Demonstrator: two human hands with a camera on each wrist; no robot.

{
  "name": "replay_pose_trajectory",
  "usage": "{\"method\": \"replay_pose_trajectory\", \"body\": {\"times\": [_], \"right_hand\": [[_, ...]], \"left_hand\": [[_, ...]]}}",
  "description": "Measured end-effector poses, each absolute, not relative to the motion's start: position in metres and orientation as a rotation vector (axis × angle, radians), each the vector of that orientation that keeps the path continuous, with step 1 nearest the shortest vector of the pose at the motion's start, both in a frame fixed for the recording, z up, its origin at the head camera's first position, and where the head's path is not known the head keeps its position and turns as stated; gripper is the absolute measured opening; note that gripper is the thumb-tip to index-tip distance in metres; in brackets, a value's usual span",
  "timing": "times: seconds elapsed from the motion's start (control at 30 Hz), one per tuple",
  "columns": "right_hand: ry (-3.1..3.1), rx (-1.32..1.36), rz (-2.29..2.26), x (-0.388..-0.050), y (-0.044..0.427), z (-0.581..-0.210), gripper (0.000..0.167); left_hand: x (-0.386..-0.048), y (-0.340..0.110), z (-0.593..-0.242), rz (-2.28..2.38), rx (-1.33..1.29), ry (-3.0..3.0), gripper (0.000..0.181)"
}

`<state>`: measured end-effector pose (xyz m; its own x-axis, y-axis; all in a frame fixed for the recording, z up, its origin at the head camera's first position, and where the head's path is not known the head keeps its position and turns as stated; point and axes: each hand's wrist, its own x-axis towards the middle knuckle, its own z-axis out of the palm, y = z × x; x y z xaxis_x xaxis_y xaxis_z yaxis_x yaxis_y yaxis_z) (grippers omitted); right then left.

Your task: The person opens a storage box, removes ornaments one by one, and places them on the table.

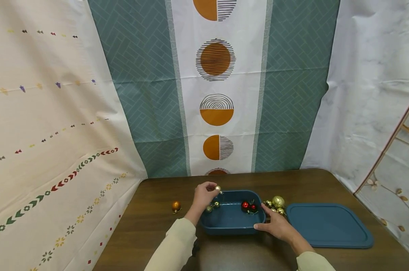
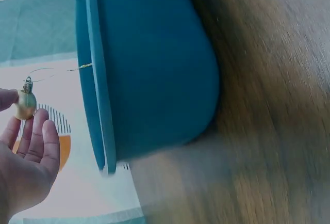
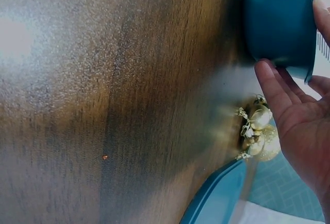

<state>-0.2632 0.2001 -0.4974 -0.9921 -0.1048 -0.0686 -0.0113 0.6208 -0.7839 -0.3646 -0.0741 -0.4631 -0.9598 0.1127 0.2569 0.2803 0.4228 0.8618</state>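
Gold bauble (image 1: 218, 188): we pinch it between the thumb and fingers of our left hand (image 1: 204, 194), its cap and thin thread showing, above the far left corner of the blue bin (image 1: 230, 230).
Bin hold: we grip the near right corner with our right hand (image 1: 275, 224), thumb on the near wall, fingers at the right end.
Wooden table (image 1: 133, 226): dark brown and grained, it spreads below both our grips; in the right wrist view we see a bright glare and a tiny orange fleck (image 3: 105, 157) on it.
Backdrop: beyond our pinch hangs green herringbone cloth (image 1: 140, 75), on both sides of a white strip (image 1: 185, 49) with orange discs and black lines.
Side cloths: left of our pinch is cream cloth (image 1: 48, 124) with rows of coloured motifs; right of our right hand, pale marbled cloth (image 1: 367, 94).
Inside the bin: two greenish-gold baubles (image 1: 209, 208) lie just below our pinch; red baubles (image 1: 245, 205) lie nearer our right-hand grip.
Orange bauble (image 1: 176, 206): on the table, left of our pinch and well apart from it.
Gold cluster (image 1: 278, 201): just beyond our right fingers, between bin and lid.
Blue lid (image 1: 329, 225): flat, right of our right hand.
Close to the pinch: the bin's rim stands just under the bauble; whether the thread touches it, we cannot tell.
Left sleeve (image 1: 174, 244): it mostly hides a dark thing (image 1: 195, 248) nearer us than the pinch.
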Motion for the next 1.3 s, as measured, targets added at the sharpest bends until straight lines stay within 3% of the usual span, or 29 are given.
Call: {"method": "replay_pose_trajectory", "body": {"times": [0.57,1.3], "right_hand": [[2.725,-0.102,-1.342,-0.266,0.201,-0.500,0.097],[2.736,-0.109,-1.335,-0.263,0.201,-0.501,0.096]], "left_hand": [[-0.360,-0.133,-0.456,-1.560,-0.235,-2.401,0.022],[-0.344,-0.223,-0.489,-1.473,0.050,-2.470,0.024]]}}
